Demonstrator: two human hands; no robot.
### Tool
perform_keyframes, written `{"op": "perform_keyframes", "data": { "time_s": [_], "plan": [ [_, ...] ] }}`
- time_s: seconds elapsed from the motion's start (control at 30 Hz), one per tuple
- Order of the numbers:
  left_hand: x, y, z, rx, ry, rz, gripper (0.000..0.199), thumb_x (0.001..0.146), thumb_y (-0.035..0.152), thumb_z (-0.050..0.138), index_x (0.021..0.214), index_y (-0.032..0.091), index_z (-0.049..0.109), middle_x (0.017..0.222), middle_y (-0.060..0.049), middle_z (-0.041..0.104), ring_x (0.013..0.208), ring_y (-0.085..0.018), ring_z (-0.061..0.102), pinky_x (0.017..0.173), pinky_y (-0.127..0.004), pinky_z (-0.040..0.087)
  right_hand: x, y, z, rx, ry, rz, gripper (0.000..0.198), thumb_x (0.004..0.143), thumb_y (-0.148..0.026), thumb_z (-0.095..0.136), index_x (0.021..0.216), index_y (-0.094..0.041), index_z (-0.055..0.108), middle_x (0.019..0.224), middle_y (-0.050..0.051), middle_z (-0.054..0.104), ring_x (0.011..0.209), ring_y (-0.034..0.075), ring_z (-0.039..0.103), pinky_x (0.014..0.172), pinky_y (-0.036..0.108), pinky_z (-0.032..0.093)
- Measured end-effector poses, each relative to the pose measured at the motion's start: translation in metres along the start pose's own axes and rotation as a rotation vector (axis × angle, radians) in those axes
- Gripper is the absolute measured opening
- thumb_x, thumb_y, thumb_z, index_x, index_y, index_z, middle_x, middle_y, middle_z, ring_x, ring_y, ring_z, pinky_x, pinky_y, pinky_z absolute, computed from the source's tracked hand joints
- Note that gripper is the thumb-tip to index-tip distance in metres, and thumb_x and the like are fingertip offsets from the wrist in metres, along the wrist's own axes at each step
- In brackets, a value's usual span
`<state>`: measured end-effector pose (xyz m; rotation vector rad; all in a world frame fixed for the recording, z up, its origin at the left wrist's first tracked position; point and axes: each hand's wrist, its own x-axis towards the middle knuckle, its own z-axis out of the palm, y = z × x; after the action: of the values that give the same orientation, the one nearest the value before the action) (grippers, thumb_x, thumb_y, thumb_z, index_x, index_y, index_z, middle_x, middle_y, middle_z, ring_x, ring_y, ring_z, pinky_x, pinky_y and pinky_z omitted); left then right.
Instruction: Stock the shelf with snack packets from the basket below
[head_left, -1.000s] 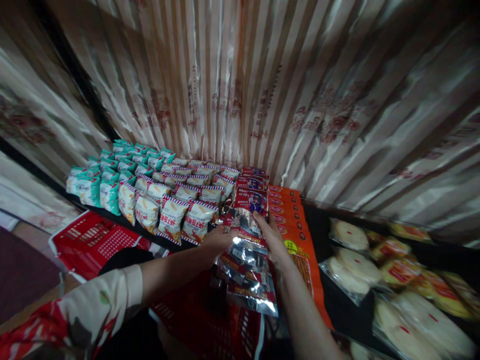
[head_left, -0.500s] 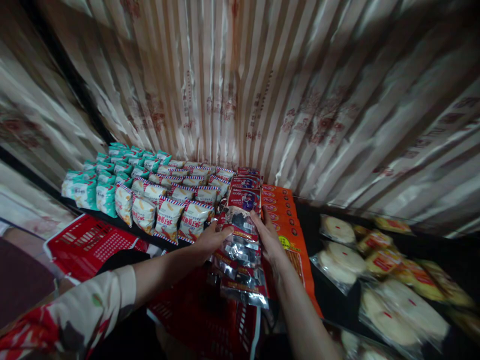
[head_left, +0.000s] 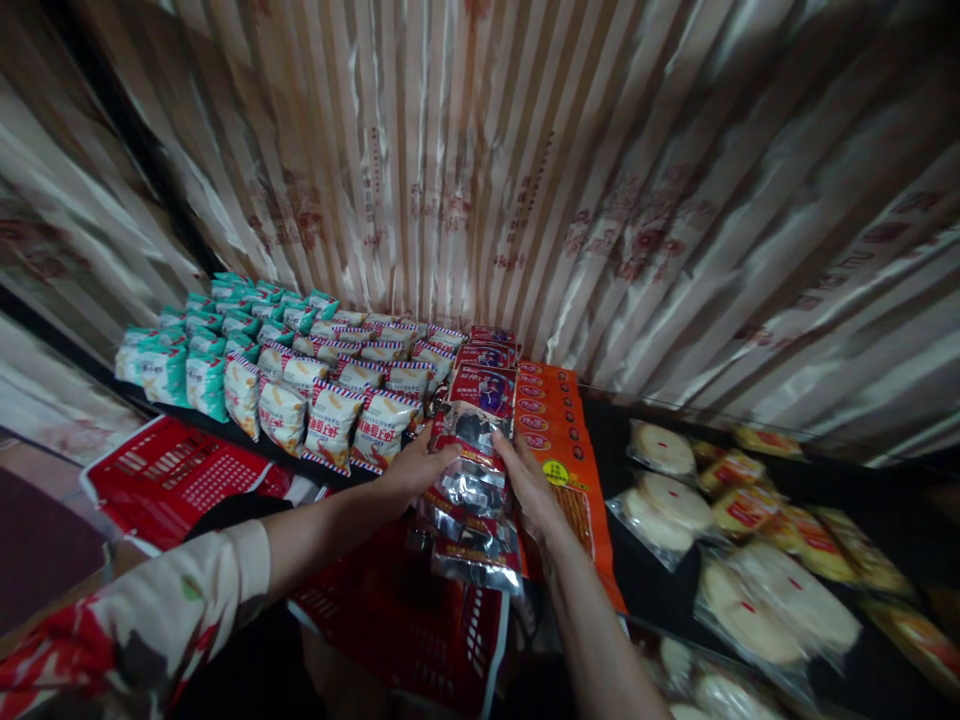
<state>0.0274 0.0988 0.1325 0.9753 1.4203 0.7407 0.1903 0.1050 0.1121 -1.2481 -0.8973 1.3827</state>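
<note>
A column of overlapping dark red and silver snack packets [head_left: 480,392] runs from the curtain toward me. My left hand [head_left: 424,468] grips one of these packets by its left side, thumb on top. On the opposite side my right hand [head_left: 523,482] holds the same packet, its thumb also lying on the upper face and its fingers hidden at the edge. Nearer to me, more silver-ended packets [head_left: 480,560] lie overlapped below the hands. Just right of my right hand is a row of orange packets [head_left: 574,450].
White snack bags [head_left: 330,420] and teal bags [head_left: 206,385] stand in rows at left. Clear-wrapped pale round flatbreads [head_left: 750,605] and yellow packets [head_left: 746,505] lie on the black surface [head_left: 600,410] at right. Red printed bags [head_left: 180,475] hang along the front. A striped curtain [head_left: 450,150] closes the back.
The view has shifted slightly, so the goods appear a little higher and further left. Both hands keep their hold on the packet with hardly any change.
</note>
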Motion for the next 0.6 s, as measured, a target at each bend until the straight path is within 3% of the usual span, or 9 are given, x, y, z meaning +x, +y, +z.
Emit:
{"op": "perform_keyframes", "data": {
  "time_s": [0.2, 0.33, 0.6],
  "plan": [
    [0.005, -0.004, 0.002, -0.033, -0.033, 0.093, 0.055, 0.079, 0.041, 0.059, 0.129, 0.025, 0.043, 0.104, -0.006, 0.068, 0.080, -0.019, 0.066, 0.065, -0.026, 0.052, -0.001, 0.002, 0.009, 0.048, -0.054, -0.019, 0.056, 0.074, -0.044, 0.068, 0.126, -0.029, 0.053, 0.119, 0.001, 0.065, 0.106, 0.022, 0.063, 0.085, 0.033, 0.055],
    [0.001, 0.001, 0.002, -0.025, -0.009, 0.073, 0.052, 0.078, 0.038, 0.060, 0.126, 0.022, 0.045, 0.104, -0.008, 0.068, 0.081, -0.019, 0.066, 0.069, -0.028, 0.052, -0.003, 0.001, 0.009, 0.054, -0.028, 0.015, 0.057, 0.075, -0.046, 0.067, 0.127, -0.030, 0.051, 0.123, 0.000, 0.063, 0.110, 0.022, 0.060, 0.089, 0.034, 0.053],
    [-0.005, 0.005, 0.000, -0.001, 0.031, 0.028, 0.072, 0.072, 0.045, 0.068, 0.135, 0.023, 0.039, 0.100, -0.008, 0.069, 0.080, -0.021, 0.066, 0.068, -0.029, 0.052, 0.017, -0.002, 0.001, 0.056, 0.048, -0.032, 0.058, 0.075, -0.053, 0.064, 0.126, -0.030, 0.052, 0.132, -0.001, 0.055, 0.122, 0.018, 0.050, 0.097, 0.031, 0.047]
  ]
}}
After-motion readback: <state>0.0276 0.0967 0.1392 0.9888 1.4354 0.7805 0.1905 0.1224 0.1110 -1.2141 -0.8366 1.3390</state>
